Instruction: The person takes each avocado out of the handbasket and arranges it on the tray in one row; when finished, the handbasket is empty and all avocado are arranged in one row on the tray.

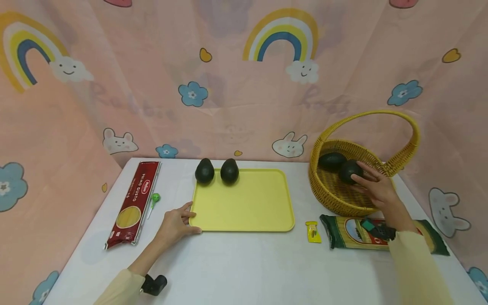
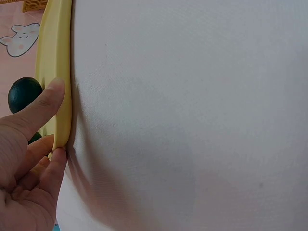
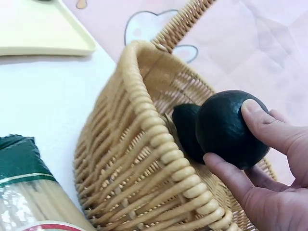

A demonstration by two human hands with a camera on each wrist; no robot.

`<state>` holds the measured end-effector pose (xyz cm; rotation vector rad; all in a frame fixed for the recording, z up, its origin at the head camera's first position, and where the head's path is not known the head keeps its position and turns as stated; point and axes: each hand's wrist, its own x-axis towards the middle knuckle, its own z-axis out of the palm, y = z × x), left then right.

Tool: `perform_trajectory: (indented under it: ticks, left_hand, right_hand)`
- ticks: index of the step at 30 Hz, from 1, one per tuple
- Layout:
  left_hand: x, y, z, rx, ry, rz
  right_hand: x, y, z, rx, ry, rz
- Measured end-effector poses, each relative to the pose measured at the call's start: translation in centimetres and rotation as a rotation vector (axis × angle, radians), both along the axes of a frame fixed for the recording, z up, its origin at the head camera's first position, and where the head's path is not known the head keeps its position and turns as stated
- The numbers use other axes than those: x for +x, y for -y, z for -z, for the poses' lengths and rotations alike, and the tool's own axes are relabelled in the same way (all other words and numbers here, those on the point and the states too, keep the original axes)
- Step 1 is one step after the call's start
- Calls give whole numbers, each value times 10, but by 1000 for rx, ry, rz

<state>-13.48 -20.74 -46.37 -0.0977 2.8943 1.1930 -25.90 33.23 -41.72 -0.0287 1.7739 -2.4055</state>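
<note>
My right hand (image 1: pixel 375 186) grips a dark avocado (image 3: pixel 231 127) between thumb and fingers, inside the opening of the wicker basket (image 1: pixel 324 199). Beside it in the basket lies a second avocado (image 1: pixel 332 160). At the near left corner of the yellow tray (image 1: pixel 244 207), my left hand (image 1: pixel 177 224) pinches the rim, its thumb along the near edge in the left wrist view. Two more avocados, one at the tray's far left corner (image 1: pixel 204 171) and one just right of it (image 1: pixel 229 172), sit side by side.
A red pasta packet (image 1: pixel 133 203) and a green lollipop (image 1: pixel 155 198) lie left of the tray. Right of it lies a small yellow wrapped sweet (image 1: pixel 313 232). A green spaghetti packet (image 1: pixel 354 233) lies before the basket, under the right wrist. The basket's tall handle (image 1: pixel 381 112) arches above it.
</note>
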Motion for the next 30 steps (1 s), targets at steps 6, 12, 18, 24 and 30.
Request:
perform_trajectory:
  ticks: [6, 12, 18, 24, 30]
  left_hand:
    - [0, -1, -1, -1, 6, -5]
    - [0, -1, -1, -1, 8, -6]
    - [1, -1, -1, 9, 11, -5]
    - [1, -1, 0, 9, 18, -12]
    - [0, -1, 1, 4, 20, -19]
  right_hand:
    - [5, 4, -2, -49, -30, -45]
    - [10, 8, -4, -80, -35, -74]
    - [13, 12, -6, -58, -64, -106]
    - [17, 16, -9, -45, -80, -131]
    - [24, 21, -13, -7, -75, -131]
